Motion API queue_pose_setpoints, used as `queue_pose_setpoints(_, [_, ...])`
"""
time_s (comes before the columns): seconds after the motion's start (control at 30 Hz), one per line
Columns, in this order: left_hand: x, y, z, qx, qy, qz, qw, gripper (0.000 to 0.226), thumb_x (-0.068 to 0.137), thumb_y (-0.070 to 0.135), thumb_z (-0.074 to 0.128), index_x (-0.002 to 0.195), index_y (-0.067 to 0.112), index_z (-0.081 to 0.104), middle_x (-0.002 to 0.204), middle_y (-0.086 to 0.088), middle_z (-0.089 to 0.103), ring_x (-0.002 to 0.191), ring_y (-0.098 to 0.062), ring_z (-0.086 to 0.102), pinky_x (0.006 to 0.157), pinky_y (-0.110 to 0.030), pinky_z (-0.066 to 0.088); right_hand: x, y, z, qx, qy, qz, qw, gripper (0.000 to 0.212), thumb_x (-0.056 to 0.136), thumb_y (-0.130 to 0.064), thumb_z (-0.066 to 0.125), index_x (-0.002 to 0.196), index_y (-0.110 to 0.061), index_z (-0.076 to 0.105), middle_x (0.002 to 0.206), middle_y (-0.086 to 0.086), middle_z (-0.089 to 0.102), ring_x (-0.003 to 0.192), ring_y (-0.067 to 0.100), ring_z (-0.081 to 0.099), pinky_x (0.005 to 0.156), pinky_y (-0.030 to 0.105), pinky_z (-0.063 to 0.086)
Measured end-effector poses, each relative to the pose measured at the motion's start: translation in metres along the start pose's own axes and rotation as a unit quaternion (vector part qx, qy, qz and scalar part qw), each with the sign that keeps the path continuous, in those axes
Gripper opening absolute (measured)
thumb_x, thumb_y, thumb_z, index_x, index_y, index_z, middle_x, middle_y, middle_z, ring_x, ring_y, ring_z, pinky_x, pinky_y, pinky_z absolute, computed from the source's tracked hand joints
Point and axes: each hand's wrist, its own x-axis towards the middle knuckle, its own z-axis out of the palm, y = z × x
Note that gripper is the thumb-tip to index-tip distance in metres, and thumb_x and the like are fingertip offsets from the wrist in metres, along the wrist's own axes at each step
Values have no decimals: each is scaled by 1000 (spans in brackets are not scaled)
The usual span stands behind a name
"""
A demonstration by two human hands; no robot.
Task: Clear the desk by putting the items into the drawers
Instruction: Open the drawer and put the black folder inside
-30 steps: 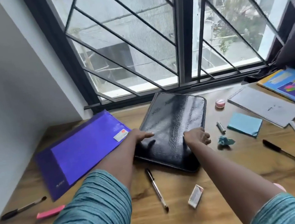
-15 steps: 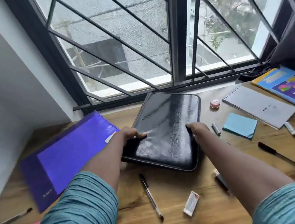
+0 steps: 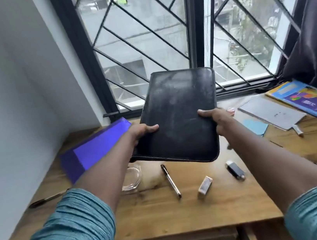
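Both hands grip the black folder (image 3: 179,117), left hand (image 3: 142,133) on its left edge, right hand (image 3: 217,120) on its right, holding it tilted above the desk (image 3: 187,213).

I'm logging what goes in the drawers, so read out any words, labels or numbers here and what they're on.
No text can be read.
On the colourful book: cover print, too blurred.
On the spiral notebook: small dark marks, too small.
On the black folder: no text shows.
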Motion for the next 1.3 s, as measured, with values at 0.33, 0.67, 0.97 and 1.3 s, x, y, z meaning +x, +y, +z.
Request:
queue_pose_setpoints(0.33, [-174, -15, 14, -42, -7, 108, 993, 52, 91, 39, 56, 131, 6, 52, 120, -1, 55, 113, -14, 48, 97, -30, 37, -176, -55, -3, -106, 63, -234, 964, 35, 47, -2, 82, 71, -17, 63, 87, 6, 73, 79, 27, 69, 70, 36, 60])
queue_pose_setpoints(0.67, [-263, 2, 59, -563, -186, 93, 800, 106, 72, 85, 33, 135, -1, 32, 137, -32, 39, 121, -47, 46, 86, -57, 42, -295, -29, -86, -553, 233, -615, 511, 16, 72, -27, 62, 85, -19, 65, 58, 12, 65, 52, 32, 64, 46, 31, 48])
queue_pose_setpoints(0.97, [-305, -75, 195, -470, -170, 124, 857, 36, 52, 27, 63, 80, 6, 70, 72, -11, 69, 68, -23, 69, 55, -25, 58, -316, 0, -263, -605, 181, -693, 349, 16, 70, -5, 68, 79, -19, 68, 72, -4, 70, 68, 18, 68, 67, 32, 43])
queue_pose_setpoints(1.3, [-376, -129, 364, -535, -147, 99, 826, 49, 62, 18, 37, 102, 4, 61, 82, -14, 71, 73, -31, 70, 67, -38, 59, -316, 41, -460, -401, 317, -215, 832, 56, 60, -2, 41, 103, -27, 68, 138, 16, 46, 125, 38, 45, 103, 44, 38])
